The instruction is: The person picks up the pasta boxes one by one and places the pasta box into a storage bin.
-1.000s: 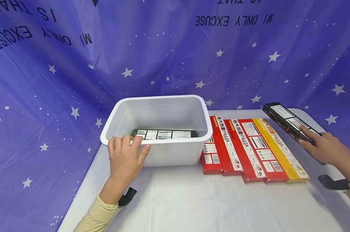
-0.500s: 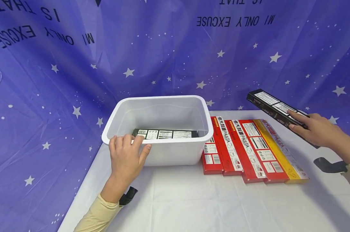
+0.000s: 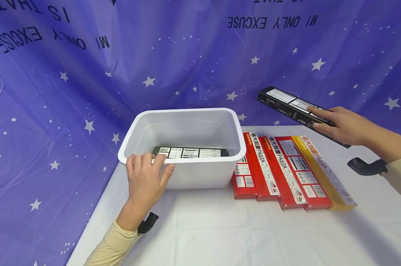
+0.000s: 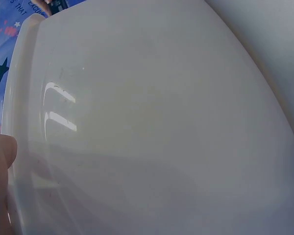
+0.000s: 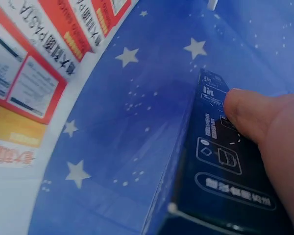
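A left hand [image 3: 145, 181] grips a rectangular white plastic tub [image 3: 200, 173], seemingly for steadiness; upper right, the right hand [image 3: 353, 125] pinches a long black cardboard box [image 3: 281, 97].

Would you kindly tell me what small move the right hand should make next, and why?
I'd probably bring the right hand left, towards the white bin: it holds a black box raised off the table, to the bin's right, while a similar box already lies inside and the left hand grips the near rim.
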The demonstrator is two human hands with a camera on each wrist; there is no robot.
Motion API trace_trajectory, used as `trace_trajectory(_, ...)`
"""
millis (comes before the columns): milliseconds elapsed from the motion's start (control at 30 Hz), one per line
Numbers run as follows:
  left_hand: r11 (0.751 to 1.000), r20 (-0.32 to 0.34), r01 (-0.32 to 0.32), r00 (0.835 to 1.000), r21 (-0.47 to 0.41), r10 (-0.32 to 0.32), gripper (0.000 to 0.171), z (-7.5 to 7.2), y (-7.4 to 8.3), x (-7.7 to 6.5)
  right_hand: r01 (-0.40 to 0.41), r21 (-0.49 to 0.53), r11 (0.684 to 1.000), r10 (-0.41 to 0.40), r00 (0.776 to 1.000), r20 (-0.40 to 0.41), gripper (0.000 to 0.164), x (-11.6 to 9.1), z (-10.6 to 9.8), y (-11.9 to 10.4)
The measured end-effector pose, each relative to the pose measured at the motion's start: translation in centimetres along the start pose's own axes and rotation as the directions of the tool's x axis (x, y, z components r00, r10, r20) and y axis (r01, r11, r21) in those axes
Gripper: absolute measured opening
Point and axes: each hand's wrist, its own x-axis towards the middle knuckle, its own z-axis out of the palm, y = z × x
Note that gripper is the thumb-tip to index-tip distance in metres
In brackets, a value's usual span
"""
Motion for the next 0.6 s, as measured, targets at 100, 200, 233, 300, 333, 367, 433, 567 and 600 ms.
trace_trajectory(100,1.000,0.003,0.001,1.000,0.002,-0.001,0.044,0.0,0.1,0.0,0.016,-0.026,1.000,-0.016,1.000,-0.002,0.066,0.7,-0.7,-1.0)
trace_trajectory(200,1.000,0.003,0.003,1.000,0.003,-0.003,0.049,0.0,0.1,0.0,0.038,-0.044,0.998,-0.038,0.999,-0.004,0.066,1.4,-1.4,-2.2)
trace_trajectory(233,1.000,0.003,0.004,1.000,0.002,-0.004,0.052,0.0,0.1,0.0,0.046,-0.045,0.998,-0.046,0.999,-0.004,0.066,1.6,-1.6,-2.6)
trace_trajectory(300,1.000,0.003,0.005,1.000,0.002,-0.005,0.059,0.0,0.1,0.0,0.061,-0.045,0.997,-0.061,0.998,-0.001,0.065,2.0,-1.9,-3.4)
trace_trajectory(333,1.000,0.002,0.004,1.000,0.002,-0.004,0.062,0.0,0.1,0.0,0.068,-0.044,0.997,-0.068,0.998,0.001,0.065,2.2,-2.0,-3.8)
trace_trajectory(367,1.000,0.000,0.003,1.000,0.003,-0.003,0.063,0.0,0.1,0.0,0.075,-0.045,0.996,-0.075,0.997,0.003,0.065,2.4,-2.1,-4.1)
trace_trajectory(433,1.000,-0.006,0.000,1.000,0.004,0.000,0.066,0.0,0.1,0.0,0.092,-0.045,0.995,-0.092,0.996,0.006,0.064,2.7,-2.3,-4.9)
trace_trajectory(567,1.000,-0.022,-0.009,1.000,0.008,0.009,0.067,0.0,0.1,0.0,0.117,-0.037,0.992,-0.116,0.993,0.015,0.064,3.4,-2.7,-6.4)
trace_trajectory(600,1.000,-0.027,-0.012,1.000,0.009,0.012,0.067,0.0,0.1,0.0,0.123,-0.033,0.992,-0.123,0.992,0.016,0.064,3.5,-2.8,-6.8)
